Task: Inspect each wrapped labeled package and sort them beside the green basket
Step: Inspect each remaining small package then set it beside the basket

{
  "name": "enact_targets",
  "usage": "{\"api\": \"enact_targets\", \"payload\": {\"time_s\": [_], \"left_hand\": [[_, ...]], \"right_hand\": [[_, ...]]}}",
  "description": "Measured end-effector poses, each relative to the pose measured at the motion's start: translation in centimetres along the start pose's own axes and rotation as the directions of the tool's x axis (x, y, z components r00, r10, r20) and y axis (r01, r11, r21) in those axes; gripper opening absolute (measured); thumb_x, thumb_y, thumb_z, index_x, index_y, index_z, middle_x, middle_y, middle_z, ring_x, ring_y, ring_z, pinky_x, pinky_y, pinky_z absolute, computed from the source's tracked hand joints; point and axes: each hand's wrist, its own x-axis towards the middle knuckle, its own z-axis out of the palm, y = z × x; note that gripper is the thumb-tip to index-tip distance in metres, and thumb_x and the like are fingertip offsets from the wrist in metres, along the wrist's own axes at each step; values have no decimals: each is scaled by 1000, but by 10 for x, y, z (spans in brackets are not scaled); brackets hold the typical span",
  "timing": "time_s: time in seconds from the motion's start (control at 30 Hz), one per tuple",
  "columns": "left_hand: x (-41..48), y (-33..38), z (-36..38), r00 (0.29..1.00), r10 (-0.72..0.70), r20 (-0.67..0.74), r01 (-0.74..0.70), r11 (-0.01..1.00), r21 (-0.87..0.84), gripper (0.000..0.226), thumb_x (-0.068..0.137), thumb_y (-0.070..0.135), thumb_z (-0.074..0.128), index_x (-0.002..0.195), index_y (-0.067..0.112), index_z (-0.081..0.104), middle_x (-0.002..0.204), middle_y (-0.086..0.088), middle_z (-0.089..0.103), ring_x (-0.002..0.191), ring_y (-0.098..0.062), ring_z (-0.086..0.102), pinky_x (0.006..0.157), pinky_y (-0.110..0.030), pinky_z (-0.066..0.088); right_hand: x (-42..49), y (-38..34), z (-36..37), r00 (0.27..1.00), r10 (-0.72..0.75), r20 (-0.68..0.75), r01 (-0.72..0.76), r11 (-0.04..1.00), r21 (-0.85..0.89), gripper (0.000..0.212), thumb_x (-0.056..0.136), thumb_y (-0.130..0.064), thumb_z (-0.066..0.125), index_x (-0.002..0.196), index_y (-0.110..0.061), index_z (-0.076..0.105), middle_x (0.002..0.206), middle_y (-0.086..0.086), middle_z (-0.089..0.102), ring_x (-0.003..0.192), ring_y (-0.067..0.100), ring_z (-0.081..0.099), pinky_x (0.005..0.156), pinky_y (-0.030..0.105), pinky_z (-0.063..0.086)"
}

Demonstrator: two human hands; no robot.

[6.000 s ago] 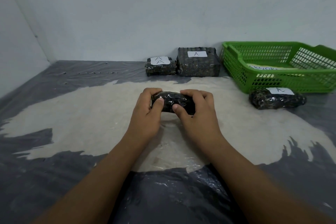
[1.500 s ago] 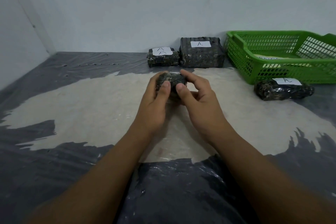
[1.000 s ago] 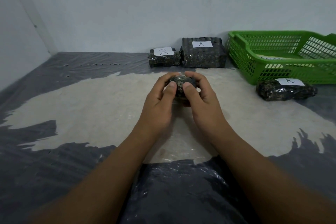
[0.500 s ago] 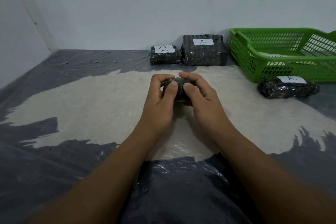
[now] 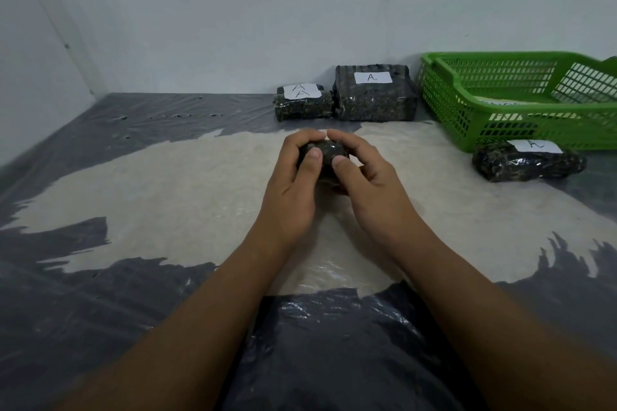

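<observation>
One dark plastic sheet (image 5: 100, 310) covers the floor, with one pale patch (image 5: 167, 197) in its middle. One green basket (image 5: 444, 77) stands at the right, near the wall. Something pale lies inside it, and the writing on it is too blurred to read.

There are four wrapped packages, all dark and shiny under clear film. The largest, a block package (image 5: 375, 103), stands by the wall just left of the basket and carries one white label with a handwritten "A". The long package (image 5: 527, 165), lumpy in shape, lies on the floor just in front of the basket, also with one white label reading "A". The low package (image 5: 302, 108) sits just beside the block on its left. Its label shows two letters "A", one above the other.

The smallest package (image 5: 329, 152) is a rounded dark lump, held over the pale patch and well apart from the basket. The hands cover most of it, so I cannot tell its label. The left hand (image 5: 290, 190) curls its fingers around the left end with the thumb pressed on the near side. The right hand (image 5: 370, 187) grips the right end in the same way.
</observation>
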Motion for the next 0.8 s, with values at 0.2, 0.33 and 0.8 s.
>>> {"api": "enact_targets", "payload": {"time_s": [0.2, 0.33, 0.8], "left_hand": [[-4, 0, 3, 1000, -7, 23, 6, 998, 60, 17, 95, 28, 40, 108, 31, 51, 112, -2, 59, 107, -23, 58, 96, -47, 48], [-4, 2, 4, 999, -35, 26, 33, 998, 57, 16, 92, 30, 46, 107, 32, 50, 106, 6, 58, 103, -12, 59, 92, -32, 51], [-1, 6, 4, 956, -293, -15, 277, 919, -280, 10, 98, 34, 45, 102, 29, 53, 124, -18, 56, 108, -33, 64, 90, -49, 54]], "right_hand": [[0, -1, -5, 998, 61, -23, -60, 997, 58, 34, 84, -39, 55, 113, -25, 67, 122, 9, 61, 113, 19, 62, 102, 46, 49], [-2, -3, -6, 999, 35, -40, -33, 999, 33, 27, 92, -34, 54, 113, -25, 68, 122, 8, 63, 113, 17, 62, 101, 43, 50], [-6, -2, -18, 993, 4, -118, -47, 933, -357, 53, 85, -52, 64, 134, -33, 53, 127, -8, 41, 112, 0, 49, 96, 14, 42]]}}
